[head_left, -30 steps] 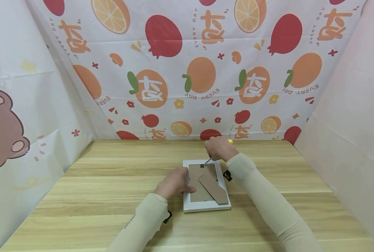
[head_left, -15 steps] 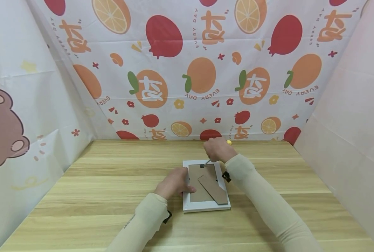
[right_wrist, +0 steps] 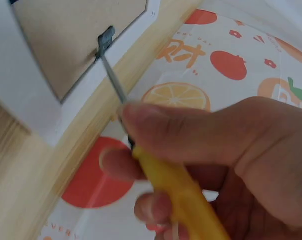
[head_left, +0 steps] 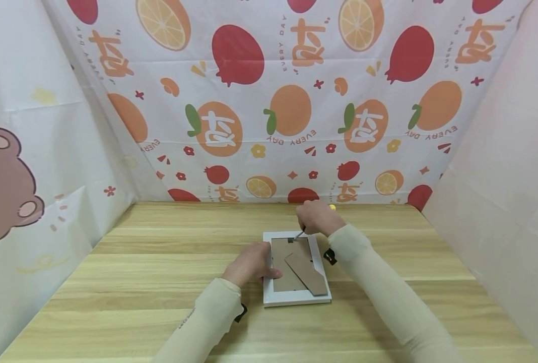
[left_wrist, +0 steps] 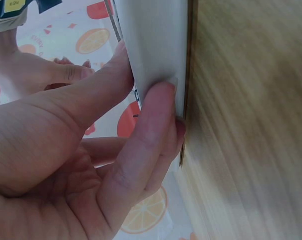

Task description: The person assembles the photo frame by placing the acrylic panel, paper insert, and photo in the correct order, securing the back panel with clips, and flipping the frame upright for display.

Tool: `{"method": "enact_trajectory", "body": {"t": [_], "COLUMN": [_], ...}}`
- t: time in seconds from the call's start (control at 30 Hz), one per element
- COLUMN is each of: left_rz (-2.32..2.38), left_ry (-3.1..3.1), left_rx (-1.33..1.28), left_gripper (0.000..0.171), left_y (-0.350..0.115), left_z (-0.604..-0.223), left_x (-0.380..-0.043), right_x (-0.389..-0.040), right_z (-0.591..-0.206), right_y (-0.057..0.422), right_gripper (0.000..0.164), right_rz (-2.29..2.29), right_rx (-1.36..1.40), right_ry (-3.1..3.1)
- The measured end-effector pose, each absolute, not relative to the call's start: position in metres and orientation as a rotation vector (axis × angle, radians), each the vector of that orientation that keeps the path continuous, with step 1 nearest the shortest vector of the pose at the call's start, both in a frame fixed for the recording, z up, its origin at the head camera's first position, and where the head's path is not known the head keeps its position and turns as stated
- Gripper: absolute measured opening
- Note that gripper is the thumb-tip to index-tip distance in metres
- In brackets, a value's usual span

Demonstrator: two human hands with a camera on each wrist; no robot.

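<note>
A white picture frame (head_left: 267, 297) lies face down on the table, its brown backing board (head_left: 281, 275) and angled easel stand (head_left: 309, 275) upward. My left hand (head_left: 249, 263) holds its left side; in the left wrist view the thumb is on the back and the fingertips (left_wrist: 160, 95) press the outer edge. My right hand (head_left: 319, 217) grips a screwdriver by its yellow handle (right_wrist: 178, 192), the thumb lying near the shaft. The screwdriver's tip is right at a small dark metal hanger (right_wrist: 106, 39) by the backing's far edge.
The wood-grain table (head_left: 169, 262) runs around the frame. Behind it hangs a fruit-print cloth (head_left: 251, 75), and pale cloth walls (head_left: 514, 151) stand on both sides. Small dark tabs sit along the edges of the backing.
My right hand has shifted slightly right and nearer with the screwdriver, its tip staying at the hanger. My left hand and the frame stay in place. The head view has tilted slightly.
</note>
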State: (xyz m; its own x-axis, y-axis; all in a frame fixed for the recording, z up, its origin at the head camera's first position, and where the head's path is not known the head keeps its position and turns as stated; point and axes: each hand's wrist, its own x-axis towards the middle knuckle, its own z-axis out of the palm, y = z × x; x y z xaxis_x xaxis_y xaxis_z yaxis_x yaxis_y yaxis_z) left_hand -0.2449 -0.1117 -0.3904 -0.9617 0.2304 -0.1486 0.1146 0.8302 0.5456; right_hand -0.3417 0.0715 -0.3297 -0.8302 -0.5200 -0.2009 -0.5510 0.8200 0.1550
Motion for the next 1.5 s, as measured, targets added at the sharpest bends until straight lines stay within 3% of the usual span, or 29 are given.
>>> {"method": "enact_trajectory", "body": {"t": [0.23,0.7,1.0,1.33,1.5], "left_rz": [0.853,0.825,0.849,0.816,0.807], "left_ry": [2.801,2.798,2.783,2.798,2.806], "left_rx": [0.294,0.266,0.264,0.271,0.277], "left_gripper": [0.044,0.045,0.044,0.042,0.042], "left_y": [-0.112,-0.111,-0.112,-0.111,-0.11], "left_z": [-0.393,-0.387,-0.388,-0.389,-0.389], "left_x": [-0.245,-0.247,-0.247,-0.247,-0.246], "right_x": [-0.336,-0.275,-0.237,-0.224,-0.222], "right_z": [-0.324,-0.301,-0.301,-0.311,-0.315], "right_y": [0.085,0.075,0.068,0.071,0.073], "right_gripper": [0.007,0.017,0.045,0.038,0.044], "right_rz": [0.268,0.33,0.407,0.385,0.411], "right_rx": [-0.895,-1.021,-1.087,-1.072,-1.103], "right_ry": [2.847,2.741,2.715,2.76,2.767]}}
